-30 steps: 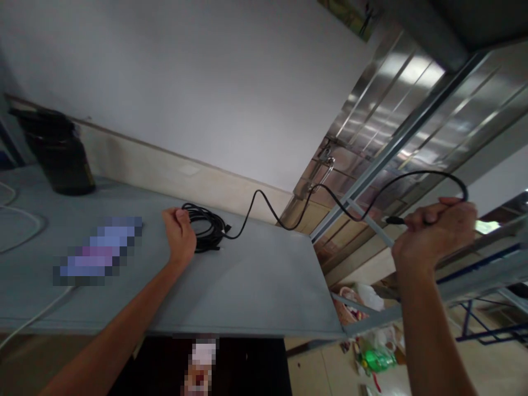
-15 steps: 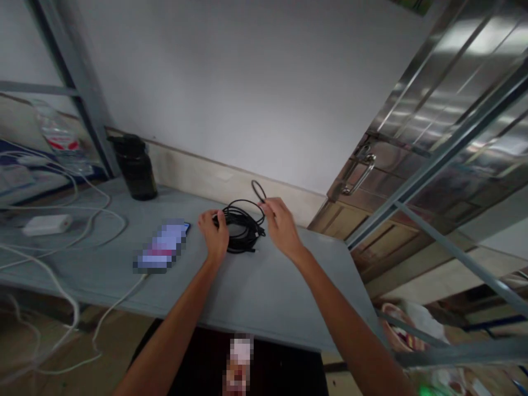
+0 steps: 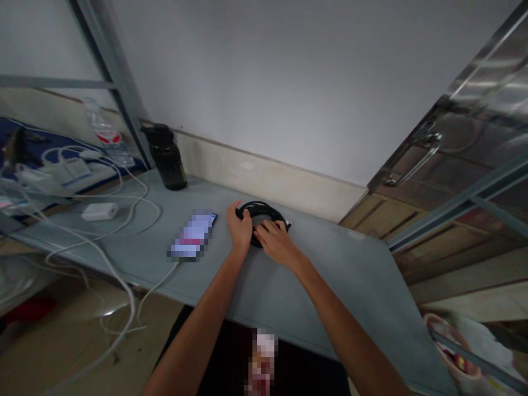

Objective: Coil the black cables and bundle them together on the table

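Observation:
A coiled black cable [image 3: 264,209] lies on the grey table [image 3: 338,275] near its back edge. My left hand [image 3: 240,227] grips the left side of the coil, fingers curled round it. My right hand [image 3: 275,241] lies over the near side of the coil with its fingers bent on the strands. Both hands touch each other over the coil.
A phone [image 3: 193,235] lies left of the coil with a white lead running off the table. A black bottle [image 3: 167,158] stands at the back. White cables and a white charger [image 3: 99,211] lie at the left. A metal door with a handle [image 3: 412,159] is at the right.
My right hand, which held the cable's free end far out to the right, has come in and laid the end onto the coil. The view has swung left.

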The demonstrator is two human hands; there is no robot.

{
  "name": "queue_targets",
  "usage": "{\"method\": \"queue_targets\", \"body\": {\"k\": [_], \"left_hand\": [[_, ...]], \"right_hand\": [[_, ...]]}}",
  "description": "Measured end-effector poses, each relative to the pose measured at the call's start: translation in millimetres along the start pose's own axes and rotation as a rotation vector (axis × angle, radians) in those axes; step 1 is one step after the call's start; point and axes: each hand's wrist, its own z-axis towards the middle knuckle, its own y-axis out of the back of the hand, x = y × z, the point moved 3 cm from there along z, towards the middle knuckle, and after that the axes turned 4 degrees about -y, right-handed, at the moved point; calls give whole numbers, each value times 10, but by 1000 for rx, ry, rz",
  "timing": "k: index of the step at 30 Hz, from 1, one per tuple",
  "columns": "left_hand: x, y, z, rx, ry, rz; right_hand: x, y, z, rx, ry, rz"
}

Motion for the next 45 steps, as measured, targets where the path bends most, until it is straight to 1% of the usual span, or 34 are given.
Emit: {"method": "queue_targets", "body": {"k": [5,7,9,11,13,16,18,19,20,22,24,26,27,29,31,34,37,39,40,42,43,45], "left_hand": [[-103,-9,-5,84,-24,17],[-149,-33,-21,153,-5,14],[-212,-79,-60,264,12,4],[-301,-142,-135,404,-8,3],[-409,-206,-248,549,-76,14],[-571,-286,-461,753,-206,-7],[-654,-325,-586,843,-268,-47],[-685,-341,-632,867,-281,-65],[-707,-356,-666,877,-282,-77],[-732,-380,-701,866,-266,-78],[-746,-393,-709,842,-248,-64],[-760,-393,-711,824,-237,-52],[-770,-390,-716,815,-230,-50],[-798,-389,-741,801,-218,-50],[-844,-410,-806,797,-218,-55],[-938,-505,-979,811,-224,-53],[-1052,-652,-1179,861,-223,-34],[-1120,-738,-1247,896,-214,3],[-1146,-770,-1244,909,-208,28],[-1171,-813,-1158,938,-200,49],[-1167,-825,-1077,951,-191,28],[-1117,-830,-867,960,-141,-91]], "right_hand": [[-47,-22,-59,-1,23,-56],[-115,2,-115,9,31,-66],[-210,38,-203,31,31,-87],[-313,89,-333,59,30,-99],[-403,168,-509,72,50,-74],[-516,338,-821,50,112,23],[-623,453,-1002,10,107,97],[-700,500,-1068,-27,68,130],[-796,535,-1114,-80,2,159],[-1026,550,-1150,-208,-187,211],[-1255,479,-1130,-301,-389,281],[-1421,352,-1081,-320,-516,388],[-1472,290,-1055,-308,-536,443],[-1529,213,-1032,-276,-514,521],[-1579,217,-1068,-263,-479,554],[-1715,331,-1212,-260,-468,572],[-1872,471,-1366,-244,-454,560],[-1944,535,-1437,-257,-467,554],[-1965,555,-1460,-276,-487,557],[-1980,574,-1484,-328,-540,593],[-1977,579,-1487,-358,-566,628],[-1968,593,-1485,-431,-600,699]]}}
